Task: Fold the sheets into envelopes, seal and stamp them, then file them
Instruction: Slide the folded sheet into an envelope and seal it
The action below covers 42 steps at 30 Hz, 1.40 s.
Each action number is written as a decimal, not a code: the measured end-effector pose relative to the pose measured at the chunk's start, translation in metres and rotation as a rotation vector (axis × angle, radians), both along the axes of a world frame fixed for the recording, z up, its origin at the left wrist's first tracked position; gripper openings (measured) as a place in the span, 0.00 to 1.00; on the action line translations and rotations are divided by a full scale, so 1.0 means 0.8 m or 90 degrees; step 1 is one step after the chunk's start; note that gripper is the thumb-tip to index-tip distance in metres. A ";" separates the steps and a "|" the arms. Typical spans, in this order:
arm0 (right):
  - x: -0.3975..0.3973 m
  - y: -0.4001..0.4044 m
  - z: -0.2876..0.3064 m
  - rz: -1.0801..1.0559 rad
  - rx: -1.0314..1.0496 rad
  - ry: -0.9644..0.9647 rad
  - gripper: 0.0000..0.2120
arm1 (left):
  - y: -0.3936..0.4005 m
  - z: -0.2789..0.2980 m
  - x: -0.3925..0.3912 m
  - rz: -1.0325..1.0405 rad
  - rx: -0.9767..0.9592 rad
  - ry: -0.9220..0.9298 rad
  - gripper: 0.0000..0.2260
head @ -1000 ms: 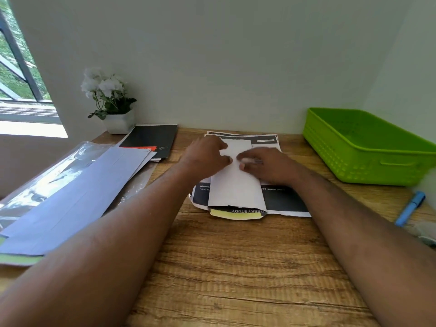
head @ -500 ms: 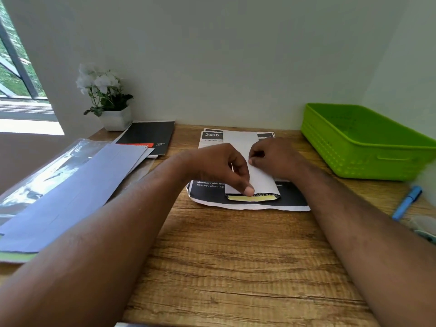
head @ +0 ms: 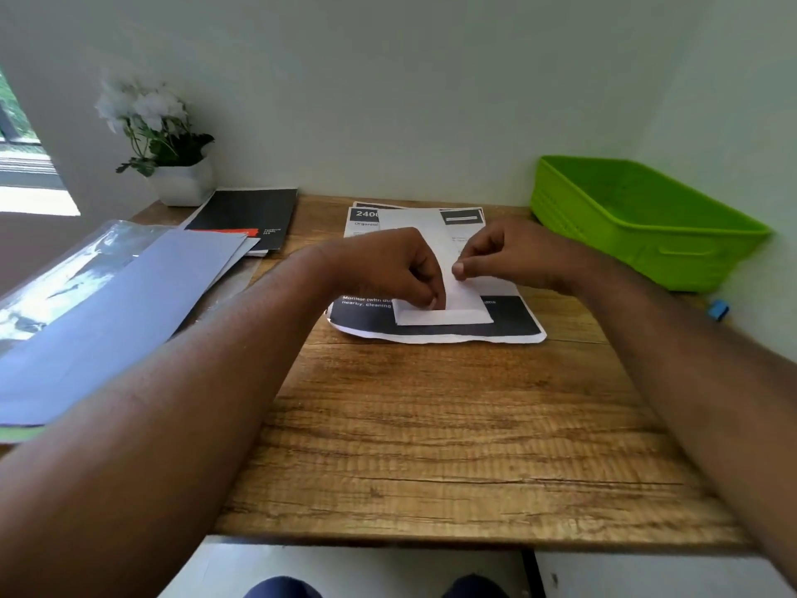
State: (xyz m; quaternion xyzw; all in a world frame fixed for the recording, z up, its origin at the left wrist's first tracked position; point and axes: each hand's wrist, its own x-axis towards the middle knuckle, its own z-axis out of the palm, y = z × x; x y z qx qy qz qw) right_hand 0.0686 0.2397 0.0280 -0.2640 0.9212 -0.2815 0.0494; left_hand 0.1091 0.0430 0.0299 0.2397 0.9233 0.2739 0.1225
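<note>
A narrow white folded sheet (head: 463,295) lies on a black-and-white printed page (head: 513,321) at the middle back of the wooden desk (head: 431,425). Its near end is turned up into a short white flap (head: 444,316). My left hand (head: 388,269) has its fingers curled down and pinches the sheet just above that flap. My right hand (head: 504,256) pinches the sheet's right edge between thumb and fingers. Both hands hide the middle of the sheet.
A green plastic basket (head: 647,226) stands at the back right, with a blue marker (head: 718,309) beside it. Long pale envelopes (head: 108,312) and a clear sleeve (head: 56,274) lie at left. A black booklet (head: 250,213) and a potted white flower (head: 172,166) sit at back left.
The yellow strip at the sheet's near end is now covered by a folded-up white flap. My left hand slid down to that fold; my right hand shifted to the right edge.
</note>
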 end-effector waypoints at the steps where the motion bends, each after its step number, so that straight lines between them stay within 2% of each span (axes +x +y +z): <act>1: 0.006 0.006 -0.004 0.001 -0.055 0.014 0.08 | 0.000 0.000 0.000 -0.003 0.003 -0.004 0.08; 4: 0.027 0.017 -0.014 0.035 -0.125 -0.016 0.09 | 0.003 -0.002 0.001 0.001 0.020 -0.024 0.08; 8: 0.031 0.014 -0.009 0.058 -0.007 -0.056 0.08 | 0.002 -0.006 0.002 -0.020 0.022 -0.063 0.09; 11: 0.031 0.011 -0.009 0.065 0.033 -0.047 0.07 | 0.006 -0.009 0.001 -0.016 -0.008 -0.038 0.08; 18: 0.027 0.002 -0.020 0.113 -0.044 -0.053 0.04 | 0.009 -0.008 0.000 -0.027 -0.012 -0.028 0.04; 23: 0.021 -0.001 -0.018 0.107 -0.010 -0.062 0.06 | 0.010 -0.003 -0.001 -0.013 -0.041 -0.032 0.04; 30: 0.014 0.025 -0.018 0.083 0.014 -0.083 0.06 | -0.010 0.011 0.002 0.019 -0.179 -0.070 0.05; 34: 0.014 0.026 -0.016 0.082 0.015 -0.102 0.06 | -0.020 0.018 0.007 0.028 -0.214 -0.095 0.04; 36: 0.013 0.026 -0.014 0.083 0.012 -0.113 0.06 | -0.021 0.021 0.011 0.041 -0.176 -0.072 0.02; 40: 0.015 0.023 -0.013 0.084 0.004 -0.124 0.07 | -0.007 0.019 0.018 0.071 -0.007 0.088 0.04; 42: 0.014 0.022 -0.015 0.081 -0.005 -0.123 0.07 | 0.013 0.012 0.023 0.031 -0.001 0.089 0.04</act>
